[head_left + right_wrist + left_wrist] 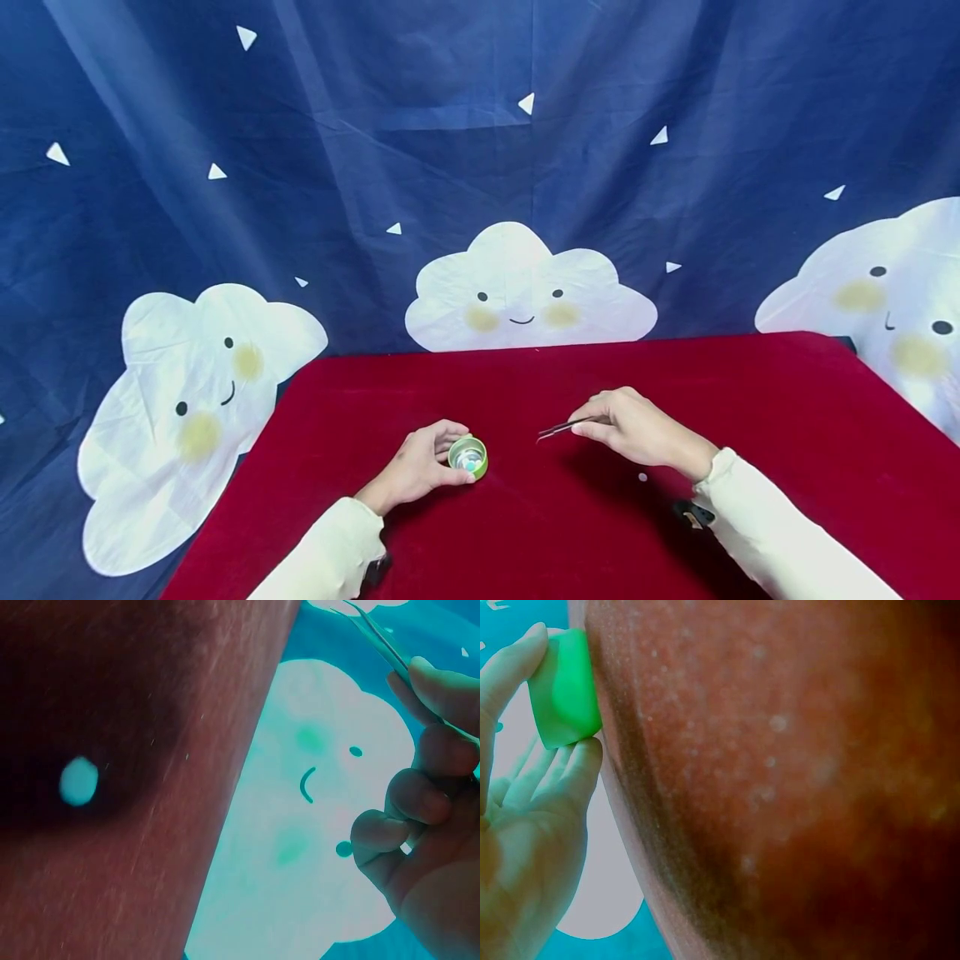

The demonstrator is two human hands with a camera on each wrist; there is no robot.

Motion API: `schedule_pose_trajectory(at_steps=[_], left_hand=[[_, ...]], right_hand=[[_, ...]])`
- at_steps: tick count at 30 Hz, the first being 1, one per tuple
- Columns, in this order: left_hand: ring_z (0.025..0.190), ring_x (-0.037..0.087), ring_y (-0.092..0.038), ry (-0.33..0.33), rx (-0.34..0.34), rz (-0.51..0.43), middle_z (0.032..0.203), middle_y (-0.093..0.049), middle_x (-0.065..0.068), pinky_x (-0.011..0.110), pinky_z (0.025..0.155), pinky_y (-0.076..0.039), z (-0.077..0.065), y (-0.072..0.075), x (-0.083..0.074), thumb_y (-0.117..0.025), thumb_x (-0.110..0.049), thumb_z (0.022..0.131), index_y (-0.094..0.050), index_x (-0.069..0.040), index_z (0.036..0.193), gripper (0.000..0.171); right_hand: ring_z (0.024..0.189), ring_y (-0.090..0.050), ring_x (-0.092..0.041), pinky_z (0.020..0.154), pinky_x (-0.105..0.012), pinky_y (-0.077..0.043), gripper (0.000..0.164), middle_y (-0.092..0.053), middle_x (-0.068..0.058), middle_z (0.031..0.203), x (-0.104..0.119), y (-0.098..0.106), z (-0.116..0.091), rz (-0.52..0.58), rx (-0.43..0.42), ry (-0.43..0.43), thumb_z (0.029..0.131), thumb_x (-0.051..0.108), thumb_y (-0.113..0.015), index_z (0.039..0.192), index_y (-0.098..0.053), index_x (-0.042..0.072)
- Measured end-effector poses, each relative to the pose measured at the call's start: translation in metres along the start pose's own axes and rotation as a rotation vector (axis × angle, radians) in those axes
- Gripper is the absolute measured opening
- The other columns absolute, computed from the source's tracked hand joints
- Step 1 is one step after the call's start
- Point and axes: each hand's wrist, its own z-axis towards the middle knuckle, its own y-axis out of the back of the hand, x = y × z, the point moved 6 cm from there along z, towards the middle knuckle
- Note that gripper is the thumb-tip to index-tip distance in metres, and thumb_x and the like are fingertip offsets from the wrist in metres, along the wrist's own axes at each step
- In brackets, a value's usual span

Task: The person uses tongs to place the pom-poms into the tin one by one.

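Observation:
In the head view my left hand [414,467] grips a small round green tin [483,469] between thumb and fingers. The tin has no lid on, and a few pale and bluish bits lie inside its silvery bottom. From the left wrist view I see the tin's smooth green side [568,697]. My right hand [637,427] pinches a pair of dark, thin tweezers [564,427], tips pointing left toward the tin. In the right wrist view the tweezer tips [356,616] look slightly apart, with nothing visible between them. A small white disc [642,477] lies on the table below my right wrist.
A deep red cloth [525,533] covers the table. Behind it hangs a dark blue curtain [450,167] printed with white smiling clouds and small white triangles. Each wrist wears a small dark device, the right one [693,515] partly under the cream sleeve.

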Motion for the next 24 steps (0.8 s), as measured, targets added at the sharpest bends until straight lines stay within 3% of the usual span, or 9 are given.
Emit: schedule_pose_trajectory(at_steps=[18, 24], left_hand=[[0.108, 0.027, -0.066, 0.001, 0.001, 0.002, 0.118, -0.067, 0.012, 0.033, 0.094, -0.055, -0.001, 0.001, -0.001, -0.089, -0.005, 0.073, -0.06, 0.003, 0.123, 0.058], [0.108, 0.028, -0.066, 0.005, 0.008, -0.011, 0.118, -0.066, 0.013, 0.035, 0.095, -0.054, 0.0, 0.001, -0.002, -0.088, -0.004, 0.074, -0.059, 0.004, 0.124, 0.059]], right_hand=[[0.066, -0.05, -0.003, 0.06, -0.023, -0.047, 0.014, -0.061, 0.02, 0.074, -0.016, 0.019, -0.03, -0.017, -0.056, -0.007, 0.087, 0.006, -0.075, 0.099, -0.079, 0.014], [0.068, -0.053, -0.002, 0.061, -0.023, -0.049, 0.012, -0.067, 0.017, 0.079, -0.021, 0.02, -0.041, -0.034, -0.077, 0.01, 0.087, 0.006, -0.075, 0.097, -0.079, 0.012]])
